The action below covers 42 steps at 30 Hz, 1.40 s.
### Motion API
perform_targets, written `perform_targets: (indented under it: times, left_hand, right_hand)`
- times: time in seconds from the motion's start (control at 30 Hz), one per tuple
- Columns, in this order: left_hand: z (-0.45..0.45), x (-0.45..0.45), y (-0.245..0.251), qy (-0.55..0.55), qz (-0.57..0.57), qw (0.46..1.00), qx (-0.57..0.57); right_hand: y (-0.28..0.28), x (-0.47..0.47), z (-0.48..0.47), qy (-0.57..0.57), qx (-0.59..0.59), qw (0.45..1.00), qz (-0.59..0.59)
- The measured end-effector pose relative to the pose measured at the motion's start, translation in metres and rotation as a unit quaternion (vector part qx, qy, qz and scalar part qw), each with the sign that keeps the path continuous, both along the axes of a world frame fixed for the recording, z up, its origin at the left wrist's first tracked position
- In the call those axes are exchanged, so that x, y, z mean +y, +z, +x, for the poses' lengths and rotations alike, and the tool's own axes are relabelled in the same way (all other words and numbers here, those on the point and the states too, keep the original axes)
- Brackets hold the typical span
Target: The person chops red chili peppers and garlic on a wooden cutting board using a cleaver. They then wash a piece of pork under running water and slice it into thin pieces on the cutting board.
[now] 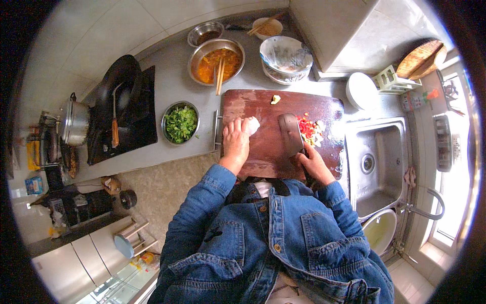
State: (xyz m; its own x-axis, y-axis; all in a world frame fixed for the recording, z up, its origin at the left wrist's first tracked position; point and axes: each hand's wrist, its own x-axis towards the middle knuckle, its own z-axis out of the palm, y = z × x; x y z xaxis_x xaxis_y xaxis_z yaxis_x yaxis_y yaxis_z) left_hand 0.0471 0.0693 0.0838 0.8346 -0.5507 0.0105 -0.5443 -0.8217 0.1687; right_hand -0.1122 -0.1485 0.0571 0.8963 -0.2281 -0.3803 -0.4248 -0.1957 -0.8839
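My left hand (236, 141) lies over the left part of a reddish-brown wooden cutting board (265, 152). Its curled fingers grip a whitish lump of food (253, 126), partly covered, whose kind I cannot make out. In my right hand (316, 164) is the handle of a Chinese cleaver (291, 133), with the broad blade lying over the board's middle. Just right of the blade is a pile of chopped red chili (308, 127) mixed with pale chopped bits. A small pale yellow piece (275, 99), possibly ginger, sits near the far edge.
Left of the board stand a bowl of chopped greens (181, 123) and a black wok (120, 95) on the cooktop. Behind are a steel bowl of orange liquid with chopsticks (216, 66) and a film-covered bowl (286, 57). A steel sink (379, 167) adjoins the right side.
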Motion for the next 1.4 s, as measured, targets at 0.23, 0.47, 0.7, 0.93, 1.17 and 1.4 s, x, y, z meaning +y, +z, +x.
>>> perform_targets:
  times: [0.23, 0.47, 0.7, 0.93, 1.17, 1.4]
  left_hand:
    - [-0.017, 0.008, -0.001, 0.012, -0.247, 0.967, 0.058]
    - [-0.004, 0.016, -0.004, 0.164, -0.478, 0.797, 0.330]
    - [0.043, 0.016, -0.005, 0.111, -0.466, 0.820, 0.313]
    - [0.066, 0.014, -0.027, 0.036, -0.329, 0.876, 0.351]
    - [0.052, 0.024, -0.023, 0.046, -0.269, 0.923, 0.270]
    - [0.044, 0.022, -0.030, 0.014, -0.314, 0.932, 0.178]
  right_hand:
    - [0.014, 0.004, 0.000, 0.008, -0.026, 0.999, 0.020]
    - [0.013, 0.010, -0.003, -0.015, -0.032, 0.999, 0.006]
    - [0.007, 0.016, -0.007, -0.031, 0.001, 1.000, -0.003]
    - [0.002, 0.021, -0.011, -0.050, -0.018, 0.999, -0.015]
    - [0.001, 0.020, -0.009, -0.045, 0.009, 0.999, -0.021]
    - [0.025, 0.025, -0.002, -0.013, -0.060, 0.996, -0.066]
